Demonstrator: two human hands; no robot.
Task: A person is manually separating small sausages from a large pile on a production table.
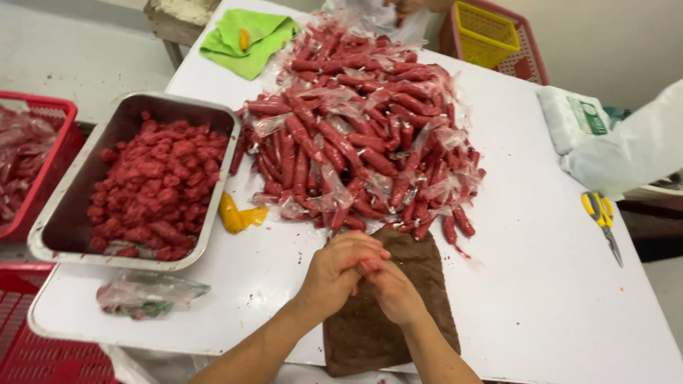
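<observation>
Hands worked a small red sausage over a brown cloth at a white table (541, 284).

The table bore one big heap of plastic-wrapped red sausages (359, 128), too many to count; one steel tray (75, 213) of unwrapped red pieces stood at its left; one brown cloth (420, 291) lay under the hands; one pair of yellow scissors (602, 220) lay well apart. The left hand (338, 270) and right hand (391, 288) were curled together, pinching a red piece (361, 269), mostly hidden; peeling would go best with a firm pinch, kept over the cloth.
</observation>
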